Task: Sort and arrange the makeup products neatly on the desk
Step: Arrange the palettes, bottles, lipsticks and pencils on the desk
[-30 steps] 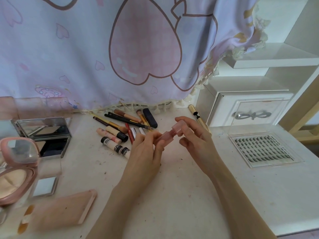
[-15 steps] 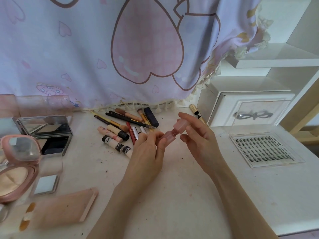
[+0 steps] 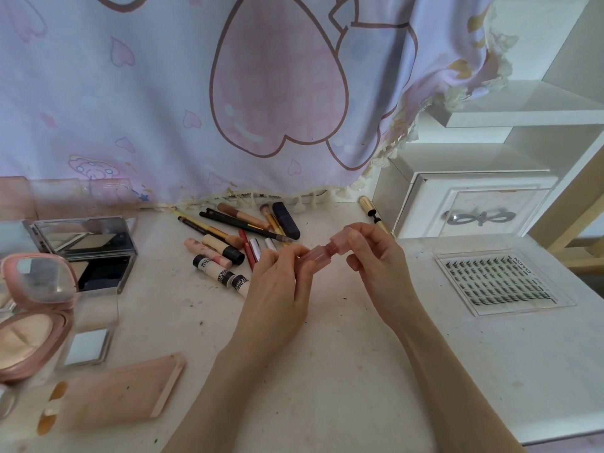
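A small pink lip-gloss tube (image 3: 318,255) is held above the middle of the white desk (image 3: 327,371). My left hand (image 3: 277,295) pinches its body, and my right hand (image 3: 376,256) grips its pink cap (image 3: 338,244). Behind my left hand lies a loose pile of pencils, brushes and tubes (image 3: 235,243). A gold mascara (image 3: 372,212) lies by the white drawer box.
At the left sit an open pink powder compact (image 3: 29,322), a mirrored palette (image 3: 88,253), a small mirror (image 3: 86,348) and a peach palette (image 3: 124,387). A clear false-lash case (image 3: 500,279) lies at the right before a white drawer box (image 3: 464,204). A curtain (image 3: 228,93) hangs behind.
Both hands have kept hold of the pink tube in nearly the same place. The right hand's fingers have shifted slightly on the cap.
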{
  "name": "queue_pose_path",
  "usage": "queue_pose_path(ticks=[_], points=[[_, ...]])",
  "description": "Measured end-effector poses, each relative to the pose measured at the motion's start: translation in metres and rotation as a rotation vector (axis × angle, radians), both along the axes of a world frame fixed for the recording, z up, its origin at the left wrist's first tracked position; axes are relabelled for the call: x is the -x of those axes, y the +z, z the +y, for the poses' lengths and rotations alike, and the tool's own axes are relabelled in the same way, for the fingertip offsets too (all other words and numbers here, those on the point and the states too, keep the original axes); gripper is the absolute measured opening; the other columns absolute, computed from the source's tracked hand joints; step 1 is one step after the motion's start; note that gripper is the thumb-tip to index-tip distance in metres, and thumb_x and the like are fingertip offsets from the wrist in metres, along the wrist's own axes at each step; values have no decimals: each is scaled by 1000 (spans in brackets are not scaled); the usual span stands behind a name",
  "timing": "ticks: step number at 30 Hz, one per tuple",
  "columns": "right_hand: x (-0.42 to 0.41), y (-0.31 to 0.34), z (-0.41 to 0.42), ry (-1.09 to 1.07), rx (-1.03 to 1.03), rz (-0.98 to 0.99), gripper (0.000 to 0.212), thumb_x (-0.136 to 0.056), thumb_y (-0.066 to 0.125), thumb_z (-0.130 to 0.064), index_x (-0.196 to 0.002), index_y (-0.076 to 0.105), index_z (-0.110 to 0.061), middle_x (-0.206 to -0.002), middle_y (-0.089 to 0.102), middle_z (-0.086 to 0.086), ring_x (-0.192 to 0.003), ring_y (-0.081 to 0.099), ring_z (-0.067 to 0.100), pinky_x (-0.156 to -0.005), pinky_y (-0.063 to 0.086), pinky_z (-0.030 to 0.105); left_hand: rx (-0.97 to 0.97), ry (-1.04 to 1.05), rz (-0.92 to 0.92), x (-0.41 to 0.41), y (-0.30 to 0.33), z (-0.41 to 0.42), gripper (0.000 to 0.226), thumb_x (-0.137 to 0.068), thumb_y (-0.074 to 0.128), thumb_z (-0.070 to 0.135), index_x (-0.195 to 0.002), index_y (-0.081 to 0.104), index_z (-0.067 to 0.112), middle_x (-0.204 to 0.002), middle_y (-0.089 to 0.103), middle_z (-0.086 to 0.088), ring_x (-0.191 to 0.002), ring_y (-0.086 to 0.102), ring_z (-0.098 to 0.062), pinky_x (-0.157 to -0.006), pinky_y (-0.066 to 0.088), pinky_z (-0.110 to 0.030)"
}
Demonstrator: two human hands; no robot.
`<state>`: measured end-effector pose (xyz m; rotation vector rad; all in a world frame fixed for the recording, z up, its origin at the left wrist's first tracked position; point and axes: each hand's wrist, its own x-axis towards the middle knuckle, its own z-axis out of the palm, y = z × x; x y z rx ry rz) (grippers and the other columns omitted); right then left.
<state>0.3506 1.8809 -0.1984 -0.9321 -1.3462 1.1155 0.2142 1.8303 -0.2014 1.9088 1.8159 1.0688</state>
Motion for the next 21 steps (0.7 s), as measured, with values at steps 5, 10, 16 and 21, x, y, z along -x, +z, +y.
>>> queue_pose_path(ticks=[5, 10, 16, 21], points=[[-4, -2, 2, 73, -1, 42, 15, -95, 48, -10, -104, 60, -12, -82, 68, -8, -74, 53, 11, -66, 44, 21, 20, -27, -26, 0, -1, 1, 31, -97, 28, 33, -120, 44, 21, -87, 28, 22, -89, 43, -12, -84, 40, -27], [-5, -2, 2, 96, -36, 38, 16, -95, 48, -12, -106, 60, -15, -88, 68, -5, -72, 52, 8, -69, 44, 22, 13, -11, -37, 1, -3, 2, 30, -97, 27, 33, -119, 45, 23, -86, 32, 19, -87, 39, -9, -77, 32, -22], [-1, -3, 1, -36, -14, 32, 13, -95, 50, -14, -100, 61, -11, -72, 65, -8, -63, 48, 8, -70, 46, 26, -47, -15, 20, -1, -4, 0, 33, -96, 28, 36, -120, 46, 23, -84, 30, 22, -81, 34, -4, -74, 30, -22], [-2, -2, 1, -31, -22, 63, 13, -94, 51, -11, -102, 61, -8, -74, 66, -6, -66, 53, 7, -71, 48, 23, -37, -20, -3, -1, -4, 1, 32, -97, 28, 34, -119, 47, 22, -84, 32, 19, -85, 36, -7, -74, 29, -22]])
